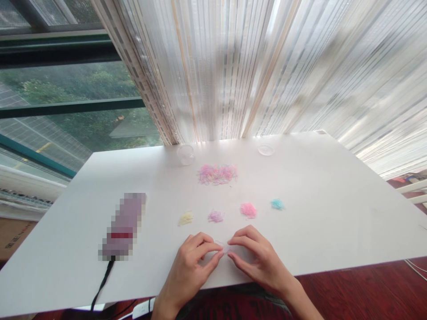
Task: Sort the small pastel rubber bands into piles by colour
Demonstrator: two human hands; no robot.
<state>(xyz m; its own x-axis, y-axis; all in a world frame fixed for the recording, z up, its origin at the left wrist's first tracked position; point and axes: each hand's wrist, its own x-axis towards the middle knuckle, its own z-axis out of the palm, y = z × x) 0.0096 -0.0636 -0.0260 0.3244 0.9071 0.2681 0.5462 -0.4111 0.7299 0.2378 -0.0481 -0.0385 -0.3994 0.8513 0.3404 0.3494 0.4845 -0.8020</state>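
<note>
Smooth tabletop [200, 195], plastic cup [185, 155]

The single view is taken from a head-worn camera, positioned above and behind the near edge of the white table [320, 231]. It faces forward and downward, across the tabletop toward the curtain [216, 71], with the window [83, 89] at upper left. The near and far table edges both rise toward the right of the frame, indicating a slightly rolled or turned mounting. Coverage is wide: most of the tabletop fits within the frame, and the floor [353, 284] enters at lower right. The left hand [191, 262] and right hand [258, 258] appear near the lens, at bottom centre.
</note>
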